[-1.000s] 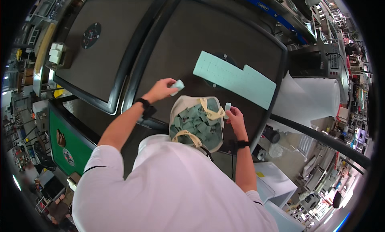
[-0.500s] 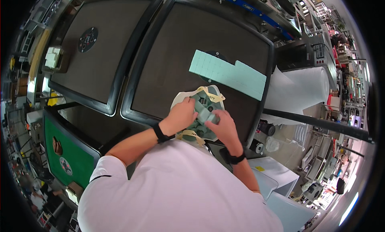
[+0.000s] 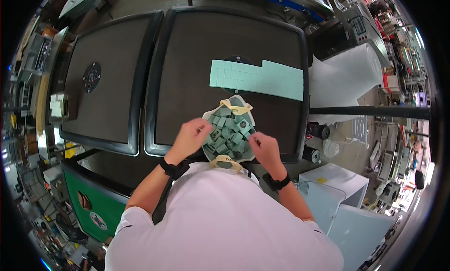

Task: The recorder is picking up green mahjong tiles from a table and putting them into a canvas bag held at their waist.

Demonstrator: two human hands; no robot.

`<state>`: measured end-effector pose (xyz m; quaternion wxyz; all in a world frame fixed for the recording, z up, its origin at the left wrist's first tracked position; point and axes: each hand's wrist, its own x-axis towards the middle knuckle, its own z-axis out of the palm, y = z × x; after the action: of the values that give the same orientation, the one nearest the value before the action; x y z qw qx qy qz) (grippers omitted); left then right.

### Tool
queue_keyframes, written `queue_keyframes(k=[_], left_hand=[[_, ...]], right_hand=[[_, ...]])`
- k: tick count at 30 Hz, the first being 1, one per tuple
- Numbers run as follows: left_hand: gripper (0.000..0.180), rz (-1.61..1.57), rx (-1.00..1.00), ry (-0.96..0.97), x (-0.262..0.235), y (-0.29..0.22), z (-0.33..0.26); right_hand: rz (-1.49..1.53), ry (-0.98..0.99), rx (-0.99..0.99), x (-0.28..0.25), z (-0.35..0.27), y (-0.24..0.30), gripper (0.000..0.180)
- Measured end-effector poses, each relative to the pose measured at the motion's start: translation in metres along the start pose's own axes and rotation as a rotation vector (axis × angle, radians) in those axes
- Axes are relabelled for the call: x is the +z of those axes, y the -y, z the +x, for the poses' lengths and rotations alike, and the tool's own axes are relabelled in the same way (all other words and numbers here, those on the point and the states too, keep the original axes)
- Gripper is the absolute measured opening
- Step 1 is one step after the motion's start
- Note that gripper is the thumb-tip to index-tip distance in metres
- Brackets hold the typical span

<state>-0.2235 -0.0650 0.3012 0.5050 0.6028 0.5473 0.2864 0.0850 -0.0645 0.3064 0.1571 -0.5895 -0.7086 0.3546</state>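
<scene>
A pale bag (image 3: pixel 206 115) with cream straps gapes at the table's near edge, against my white shirt. Inside lies a heap of green-backed mahjong tiles (image 3: pixel 228 135), some showing marked faces. At the bag's left rim is my left hand (image 3: pixel 191 136), fingers bent and closed. My right hand (image 3: pixel 265 148) is at the right rim, its fingers curled together too. Whether either hand pinches the rim or a tile is hidden. Beyond the bag, a flat block of mahjong tiles (image 3: pixel 255 79) lies in close rows on the dark table (image 3: pixel 187 74), with a step in its far edge.
A second dark table (image 3: pixel 115 90) stands to the left, with a green-topped one (image 3: pixel 82 200) nearer. To the right are a white roll of sheeting (image 3: pixel 351 79), a dark bar (image 3: pixel 375 112) and a white cabinet (image 3: pixel 333 182). A raised dark rim borders the main table.
My hands have drawn apart, out from over the bag's middle to its two sides, uncovering the heap of tiles. The whole view has turned slightly.
</scene>
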Motion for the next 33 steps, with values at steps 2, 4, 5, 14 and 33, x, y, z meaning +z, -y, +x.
queue_keyframes(k=[2,4,5,14,33], left_hand=[[0.016,-0.078,-0.122,-0.285,-0.006,0.029,0.018],[0.017,0.000,-0.064,-0.361,-0.011,0.052,0.043],[0.020,0.070,-0.007,-0.449,-0.013,0.063,0.056],[0.050,0.666,0.147,-0.118,0.012,0.158,0.156],[0.059,0.772,0.156,-0.017,0.053,0.210,0.200]], right_hand=[[0.003,-0.198,-0.071,-0.008,0.015,-0.008,0.010],[0.086,-0.330,-0.058,-0.012,0.034,-0.018,0.008],[0.092,-0.345,-0.038,-0.016,0.045,-0.022,0.010],[-0.219,-0.168,-0.309,0.050,0.170,-0.121,0.037],[-0.568,0.164,-0.473,0.149,0.225,-0.158,0.060]])
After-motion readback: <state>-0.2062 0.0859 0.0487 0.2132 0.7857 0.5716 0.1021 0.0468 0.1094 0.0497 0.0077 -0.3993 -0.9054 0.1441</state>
